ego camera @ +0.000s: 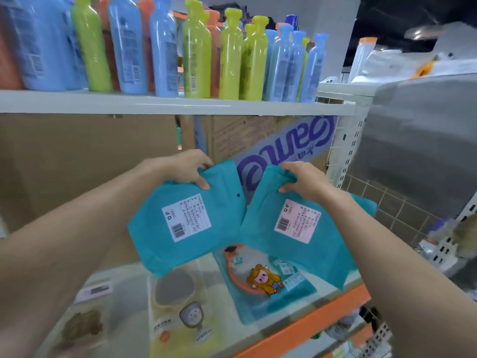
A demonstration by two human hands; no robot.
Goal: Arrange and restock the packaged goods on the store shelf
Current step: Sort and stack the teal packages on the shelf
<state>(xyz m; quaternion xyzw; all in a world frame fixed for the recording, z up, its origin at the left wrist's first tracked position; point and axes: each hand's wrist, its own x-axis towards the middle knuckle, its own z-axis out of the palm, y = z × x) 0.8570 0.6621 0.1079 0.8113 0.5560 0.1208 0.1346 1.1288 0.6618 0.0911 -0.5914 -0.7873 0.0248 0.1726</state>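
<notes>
Reaching in from 7 and 4 o'clock on bare forearms. Pinching the left teal pouch (154,241) by its top edge in the left hand (185,169), fingers curled over the rim; gripping the right teal pouch (327,259) likewise in the right hand (302,180). Held label-side to the camera above the lower shelf (309,324), with long axes hanging toward 7 and 5 o'clock. Lying flat at 6 o'clock beneath: a cartoon-printed pouch (265,280), probably the stack to join, slightly nearer the right hand. At its 8 o'clock, a yellow pouch (167,329). Closing off the back at 12 o'clock, a cardboard box (232,135); overhead, an upper shelf (154,104) of bottles (232,60).
</notes>
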